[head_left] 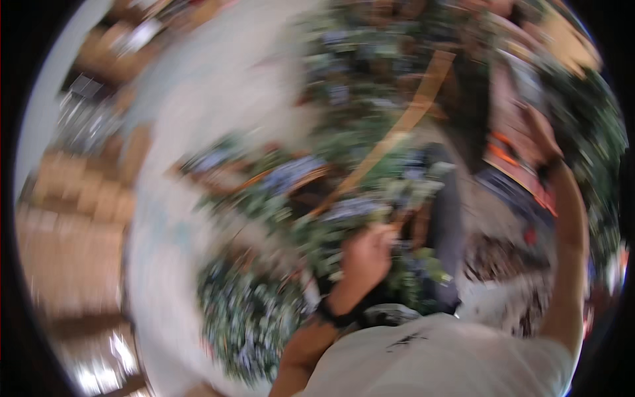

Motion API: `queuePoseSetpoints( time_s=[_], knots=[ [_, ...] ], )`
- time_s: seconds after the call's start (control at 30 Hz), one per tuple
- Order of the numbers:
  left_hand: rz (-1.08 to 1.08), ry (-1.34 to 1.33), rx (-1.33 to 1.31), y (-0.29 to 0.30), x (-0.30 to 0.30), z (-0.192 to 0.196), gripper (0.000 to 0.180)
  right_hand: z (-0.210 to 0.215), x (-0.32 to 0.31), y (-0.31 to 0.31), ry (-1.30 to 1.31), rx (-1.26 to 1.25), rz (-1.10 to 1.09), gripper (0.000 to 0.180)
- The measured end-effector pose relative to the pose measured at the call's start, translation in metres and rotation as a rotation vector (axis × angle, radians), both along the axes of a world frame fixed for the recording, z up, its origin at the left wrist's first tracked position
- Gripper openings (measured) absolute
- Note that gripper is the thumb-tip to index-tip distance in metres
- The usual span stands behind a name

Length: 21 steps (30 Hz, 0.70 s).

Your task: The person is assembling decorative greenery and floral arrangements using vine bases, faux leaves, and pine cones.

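Left hand [367,253] curled against blue-flowered foliage [291,175] before the torso; hold unclear, blurred. Right hand [539,135] by pink surface [508,129], closure unclear. Foliage likely light, springy; grip beneath blooms.

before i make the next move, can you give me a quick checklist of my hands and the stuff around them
1. Left hand at the blue-flowered greenery: ok.
2. Left hand's grip firm: cannot tell, its fingers are blurred.
3. Right hand apart from the left: ok, it reaches out to the right, by a pink thing.
4. Right hand's hold on the pink thing: cannot tell, too blurred.
5. Greenery free of the tan strip: not ok, the strip slants across it in view.
6. Brown boxes away from both hands: ok, they stand at the far left.
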<state>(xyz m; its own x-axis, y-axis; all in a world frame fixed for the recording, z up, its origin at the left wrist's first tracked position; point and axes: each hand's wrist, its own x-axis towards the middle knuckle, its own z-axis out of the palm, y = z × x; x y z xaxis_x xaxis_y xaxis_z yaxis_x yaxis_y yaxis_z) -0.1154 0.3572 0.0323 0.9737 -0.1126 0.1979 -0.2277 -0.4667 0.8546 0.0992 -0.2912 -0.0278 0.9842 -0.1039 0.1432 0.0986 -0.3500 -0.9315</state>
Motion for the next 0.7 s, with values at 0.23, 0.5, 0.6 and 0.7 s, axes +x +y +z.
queuePoseSetpoints(
  time_s=[0.23, 0.5, 0.6, 0.7],
  knots=[
    [0.043, 0.012, -0.020, 0.014, -0.004, -0.002, 0.011, 0.052, 0.022, 0.111, 0.019, -0.819, -0.163, 0.026],
    [0.041, -0.028, -0.006, 0.012, -0.008, -0.008, 0.008, 0.079, -0.021, 0.169, -0.080, -0.593, -0.014, 0.026],
    [0.033, -0.087, -0.022, 0.010, -0.002, -0.013, 0.007, 0.131, -0.079, 0.267, 0.123, -0.265, 0.086, 0.023],
    [0.041, -0.089, -0.038, 0.003, 0.002, 0.000, 0.007, 0.155, -0.152, 0.363, -0.054, -0.349, 0.396, 0.020]
  ],
)
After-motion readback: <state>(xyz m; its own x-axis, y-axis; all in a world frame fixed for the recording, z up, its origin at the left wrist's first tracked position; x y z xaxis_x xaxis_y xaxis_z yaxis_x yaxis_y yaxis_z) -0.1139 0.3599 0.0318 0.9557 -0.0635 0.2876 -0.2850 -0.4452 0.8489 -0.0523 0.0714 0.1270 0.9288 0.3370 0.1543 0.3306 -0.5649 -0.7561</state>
